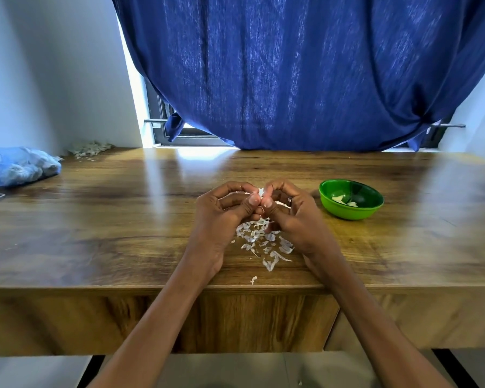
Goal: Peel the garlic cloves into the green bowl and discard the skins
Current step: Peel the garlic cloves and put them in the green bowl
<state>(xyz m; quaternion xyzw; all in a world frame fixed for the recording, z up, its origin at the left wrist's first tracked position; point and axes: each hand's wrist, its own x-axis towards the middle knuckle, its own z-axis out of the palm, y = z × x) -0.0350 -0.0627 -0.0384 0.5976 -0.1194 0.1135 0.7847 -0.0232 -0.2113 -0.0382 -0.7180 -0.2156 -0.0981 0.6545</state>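
At far left on the brown wooden worktop [95,219] lies a blue mesh bag [17,166]. My left hand [224,217] and right hand [294,217] pinch what seems a white garlic clove [261,192] above scattered papery white skins [263,242]. The round green plastic bowl [351,211], right, holds peeled cloves [343,199].

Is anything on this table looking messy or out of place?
Yes. Loose garlic skins lie scattered on the wooden table under both hands, one scrap near the front edge. Another heap of skins sits in the far left corner. None is discarded yet.
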